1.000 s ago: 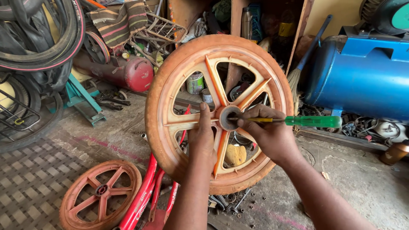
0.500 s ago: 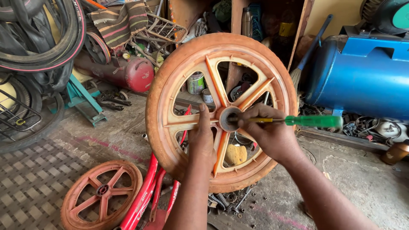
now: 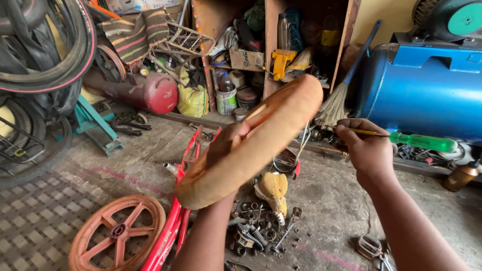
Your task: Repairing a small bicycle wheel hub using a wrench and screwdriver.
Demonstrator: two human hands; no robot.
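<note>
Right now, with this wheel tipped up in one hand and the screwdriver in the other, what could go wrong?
The left hand alone grips the orange wheel, turned edge-on; it could slip and drop onto the red frame or the loose metal parts below. The right hand holds the green-handled screwdriver with its tip near the fingers, so a jolt might jab them.

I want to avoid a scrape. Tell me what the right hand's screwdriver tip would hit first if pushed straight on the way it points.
The right hand holds the green-handled screwdriver with its tip aimed left. Straight on, it would probably meet the orange wheel that the left hand holds edge-on, though the depth between them is unclear.
</note>
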